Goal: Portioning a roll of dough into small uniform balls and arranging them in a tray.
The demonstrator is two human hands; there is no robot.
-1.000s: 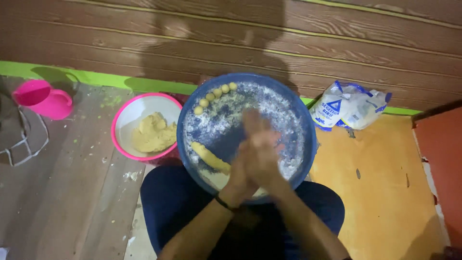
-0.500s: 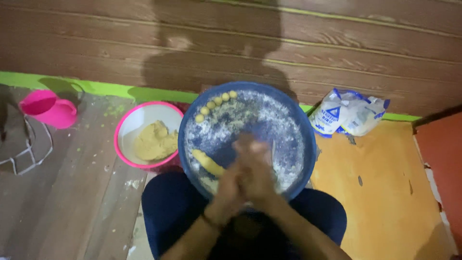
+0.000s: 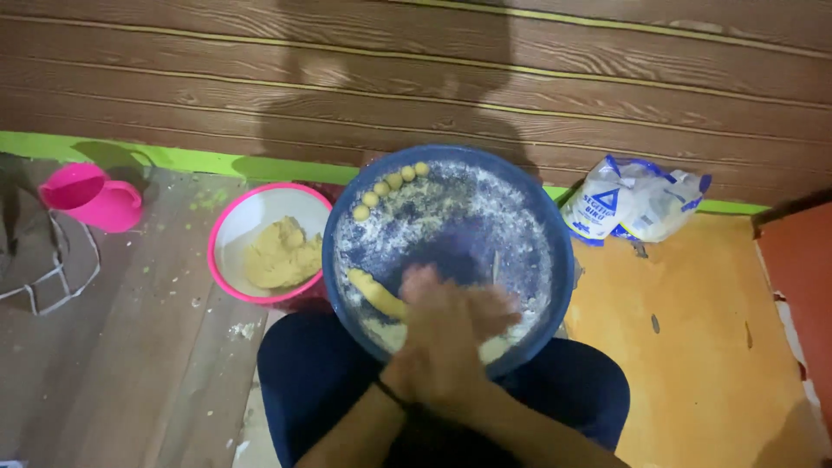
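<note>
While both hands press palm to palm at lower centre, left hand (image 3: 425, 334) and right hand (image 3: 472, 325) blur over the floured blue tray (image 3: 555, 251); what they hold is hidden. Dough balls (image 3: 387, 185) near the upper rim could roll off if the tray tips.

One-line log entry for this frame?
hands pressed together over blue floured tray | dough balls at rim | pink bowl of dough beside

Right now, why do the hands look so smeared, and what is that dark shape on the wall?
Head view: the left hand and right hand, pressed together over the blue tray, are motion-blurred; the dough balls stay fairly sharp. The shape on the wooden wall is a person's shadow, so light comes from behind.
</note>
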